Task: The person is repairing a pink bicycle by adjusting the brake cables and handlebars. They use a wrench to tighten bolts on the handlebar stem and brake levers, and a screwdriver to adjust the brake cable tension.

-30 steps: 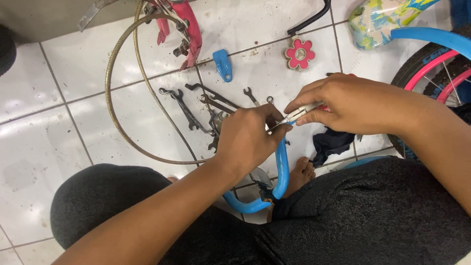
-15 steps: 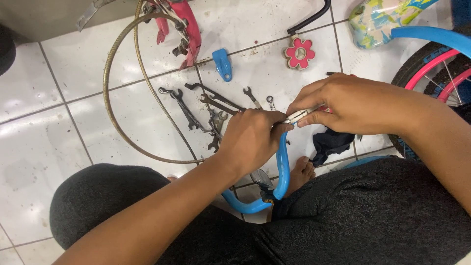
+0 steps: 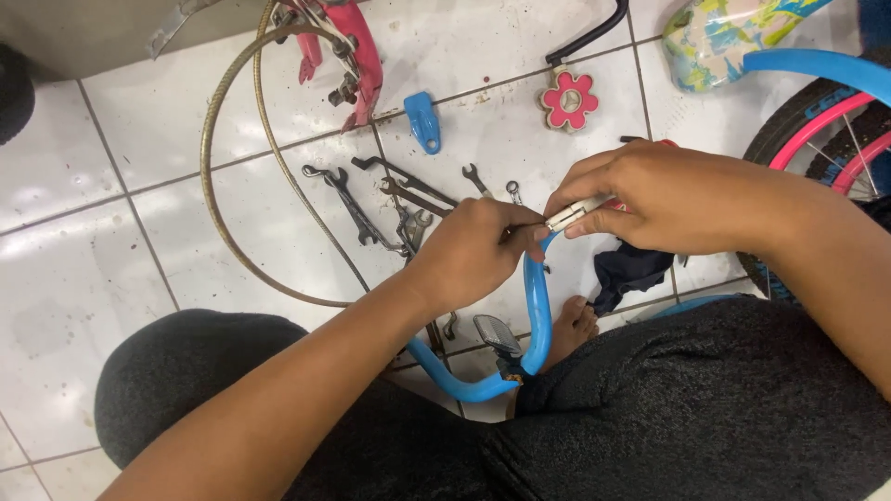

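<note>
Fingers of the right hand [image 3: 682,199] pinch a small silver metal piece [image 3: 575,213] at the top end of the blue curved tube [image 3: 536,306], just as they did half a second ago. Left hand [image 3: 473,250] has closed tighter around the tube's upper end, its fingertips now touching the metal piece from the left, where earlier a small gap showed. That tube bends down from between both hands toward the person's lap, near a bare foot [image 3: 571,329]. Farther off on the white tiled floor [image 3: 83,232] lie several wrenches [image 3: 371,209], a looped cable [image 3: 232,176], a blue clip [image 3: 424,121] and a pink flower-shaped part [image 3: 568,99].
</note>
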